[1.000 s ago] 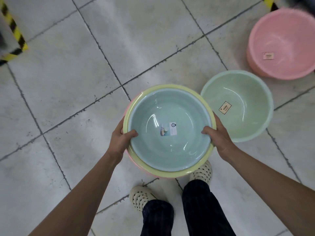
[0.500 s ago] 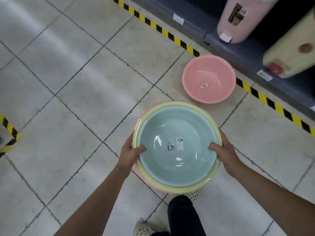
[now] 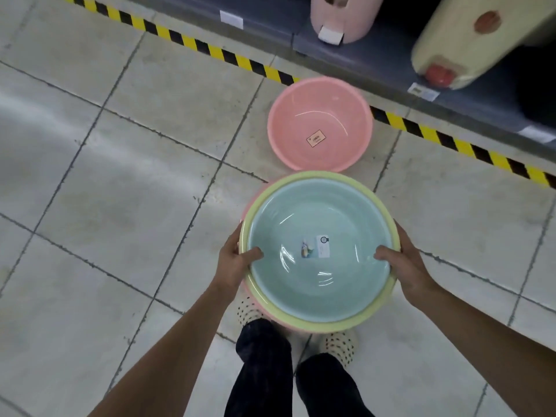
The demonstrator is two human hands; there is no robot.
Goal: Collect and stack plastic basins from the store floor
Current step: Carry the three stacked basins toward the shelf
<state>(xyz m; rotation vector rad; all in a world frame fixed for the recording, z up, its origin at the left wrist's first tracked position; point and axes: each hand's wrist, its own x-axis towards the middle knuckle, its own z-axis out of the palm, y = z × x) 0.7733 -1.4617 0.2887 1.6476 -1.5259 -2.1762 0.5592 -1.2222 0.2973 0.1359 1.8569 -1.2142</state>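
Stacked basins [image 3: 319, 284] hang between the left grip [image 3: 233, 263] and right grip [image 3: 406, 266], each curled tight round an opposite rim.

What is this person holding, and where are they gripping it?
A nested stack of basins, gripped at the rim: left hand on its left edge, right hand on its right edge, thumbs hooked inside.
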